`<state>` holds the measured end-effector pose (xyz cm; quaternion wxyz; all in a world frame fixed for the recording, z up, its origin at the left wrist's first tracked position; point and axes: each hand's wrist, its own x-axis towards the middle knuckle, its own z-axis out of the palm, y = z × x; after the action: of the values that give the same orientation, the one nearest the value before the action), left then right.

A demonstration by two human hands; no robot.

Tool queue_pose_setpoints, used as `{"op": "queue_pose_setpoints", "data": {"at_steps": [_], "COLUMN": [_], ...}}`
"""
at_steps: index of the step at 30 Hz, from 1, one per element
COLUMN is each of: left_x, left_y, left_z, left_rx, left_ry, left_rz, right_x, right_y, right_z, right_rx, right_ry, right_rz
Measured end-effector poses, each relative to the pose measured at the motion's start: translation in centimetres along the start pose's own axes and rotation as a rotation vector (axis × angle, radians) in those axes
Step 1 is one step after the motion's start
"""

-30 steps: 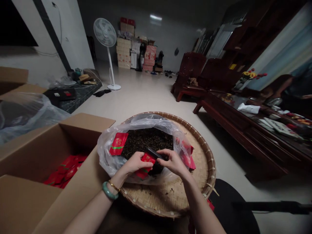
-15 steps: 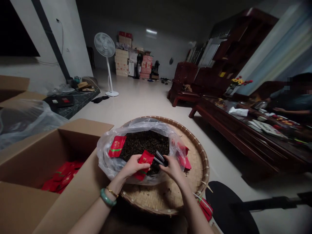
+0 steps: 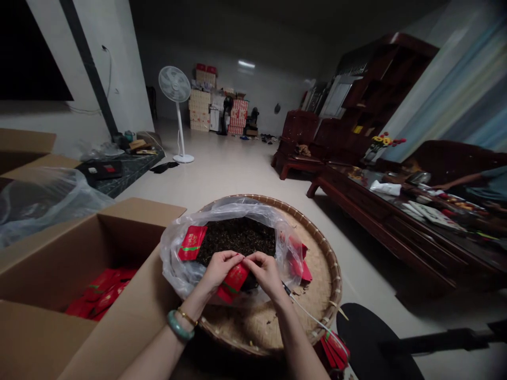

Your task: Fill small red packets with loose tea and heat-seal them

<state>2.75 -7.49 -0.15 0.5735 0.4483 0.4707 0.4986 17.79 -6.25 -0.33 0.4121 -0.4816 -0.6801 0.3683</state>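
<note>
My left hand grips a small red packet with gold print and a green band, over an open clear plastic bag of dark dried tea leaves. Fingertips of my right hand pinch the packet's top edge, meeting my left fingertips. By my right wrist shows the end of a black object with a white cord; whether my palm holds it is hidden. More red packets lie in the bag's left side. The bag rests on a round woven bamboo tray.
An open cardboard box with red packets inside stands at the left. More red packets hang by the tray's right edge, near a black round base. A long wooden table stands right, with a person's arm over it.
My right hand has moved from a silver and black tool onto the packet's top edge, and that tool's silver part no longer shows. The view has shifted slightly.
</note>
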Motion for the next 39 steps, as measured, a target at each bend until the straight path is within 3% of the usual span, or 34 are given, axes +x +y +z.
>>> {"op": "queue_pose_setpoints", "data": {"at_steps": [3, 8, 11, 16, 17, 19, 21, 22, 25, 27, 29, 31, 34, 39], "left_x": [0.2, -0.2, -0.4, -1.0, -1.3, -1.8, -2.2, -2.3, -1.7, -0.6, 0.7, 2.0, 3.5, 3.2], "left_y": [-0.4, -1.3, -1.3, -1.3, -1.2, -0.7, 0.1, 0.5, 0.8, 0.0, -1.2, -2.4, -3.3, -3.2], "left_z": [0.4, 0.7, 0.5, 0.0, -0.2, -1.1, -2.4, -3.1, -5.1, -6.4, -7.9, -9.6, -11.6, -11.9], "left_rx": [-0.044, -0.164, -0.183, -0.117, -0.148, -0.292, -0.472, -0.548, -0.598, -0.403, -0.054, 0.37, 0.863, 0.985], "left_ry": [0.044, 0.031, -0.033, -0.239, -0.205, 0.009, 0.303, 0.386, 0.453, 0.513, 0.606, 0.618, 0.618, 0.571], "left_rz": [0.012, -0.082, -0.113, -0.22, -0.222, -0.124, 0.095, 0.202, 0.473, 0.501, 0.381, 0.31, 0.331, 0.363], "right_x": [-0.3, -1.2, -1.5, -1.8, -1.9, -2.0, -2.1, -2.2, -2.1, -2.0, -2.0, -2.1, -2.4, -2.8], "right_y": [0.2, 0.7, 1.4, 2.3, 2.5, 2.7, 2.9, 3.1, 3.5, 3.9, 4.4, 4.8, 5.4, 6.5], "right_z": [-0.5, -0.8, -0.4, 0.1, 0.1, -0.2, -0.5, -0.7, -0.9, -0.9, -1.0, -1.2, -1.6, -1.5], "right_rx": [0.105, 0.242, 0.322, 0.447, 0.476, 0.519, 0.541, 0.548, 0.558, 0.535, 0.469, 0.33, 0.033, -0.174], "right_ry": [-0.031, -0.047, 0.035, 0.182, 0.198, 0.232, 0.271, 0.285, 0.298, 0.279, 0.247, 0.23, 0.264, 0.247], "right_rz": [0.067, 0.152, 0.196, 0.227, 0.24, 0.269, 0.29, 0.298, 0.309, 0.313, 0.306, 0.265, 0.147, 0.041]}}
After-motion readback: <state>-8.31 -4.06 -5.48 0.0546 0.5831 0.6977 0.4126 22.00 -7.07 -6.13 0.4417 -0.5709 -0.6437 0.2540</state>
